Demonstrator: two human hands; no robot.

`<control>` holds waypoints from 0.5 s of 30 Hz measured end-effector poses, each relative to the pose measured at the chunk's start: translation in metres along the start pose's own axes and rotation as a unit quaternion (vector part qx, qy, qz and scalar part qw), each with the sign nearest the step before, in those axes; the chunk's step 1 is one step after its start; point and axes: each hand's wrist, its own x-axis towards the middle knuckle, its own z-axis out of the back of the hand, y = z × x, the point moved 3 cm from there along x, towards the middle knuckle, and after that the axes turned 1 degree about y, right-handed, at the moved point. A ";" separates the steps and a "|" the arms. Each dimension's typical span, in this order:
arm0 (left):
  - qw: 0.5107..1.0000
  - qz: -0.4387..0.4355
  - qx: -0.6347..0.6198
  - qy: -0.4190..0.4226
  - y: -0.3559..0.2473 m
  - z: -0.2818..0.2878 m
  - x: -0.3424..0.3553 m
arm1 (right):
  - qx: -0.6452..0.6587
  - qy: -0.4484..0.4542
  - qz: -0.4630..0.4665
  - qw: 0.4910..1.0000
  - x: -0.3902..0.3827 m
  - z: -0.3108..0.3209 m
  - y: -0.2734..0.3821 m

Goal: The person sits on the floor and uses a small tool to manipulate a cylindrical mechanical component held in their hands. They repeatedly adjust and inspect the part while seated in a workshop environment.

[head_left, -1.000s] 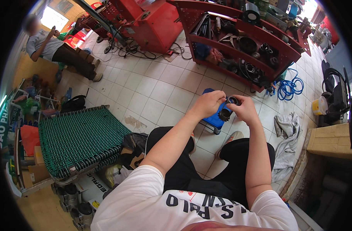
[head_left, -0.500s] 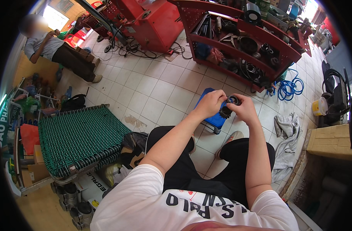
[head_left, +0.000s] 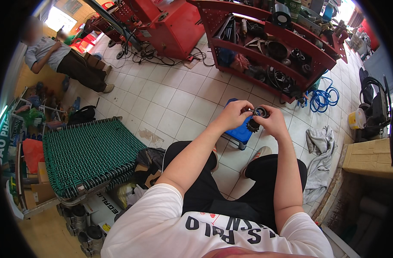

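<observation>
My right hand (head_left: 274, 123) grips a dark, toothed metal gear part (head_left: 253, 125) with a ring-shaped end, thumb and fingers on its right side. Against the ring's left edge, my left hand (head_left: 236, 115) has thumb and index finger pinched together. Whatever lies between those fingertips is too small to make out. Both hands are held over a low blue plastic stool (head_left: 240, 134), in front of my knees.
Ahead stands a red tool cart (head_left: 265, 41) full of tools and parts. A green woven folding seat (head_left: 91, 155) is at my left. Blue hose (head_left: 324, 98) and a grey cloth (head_left: 319, 159) lie on the right. Another person (head_left: 61, 58) stands far left.
My left fingers have shifted slightly at the ring, and the gear part has turned a little in my right hand. The other person has lowered a raised hand.
</observation>
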 end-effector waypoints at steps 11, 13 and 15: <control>0.991 -0.032 0.115 -0.053 -0.004 -0.011 -0.004 | -0.001 0.002 -0.008 1.000 0.001 -0.003 0.002; 0.993 -0.019 0.108 -0.054 -0.003 -0.011 -0.004 | 0.001 0.004 -0.009 1.000 0.000 -0.003 0.005; 0.995 -0.005 0.092 -0.049 0.002 -0.011 -0.003 | 0.003 0.010 -0.010 1.000 0.000 -0.003 0.006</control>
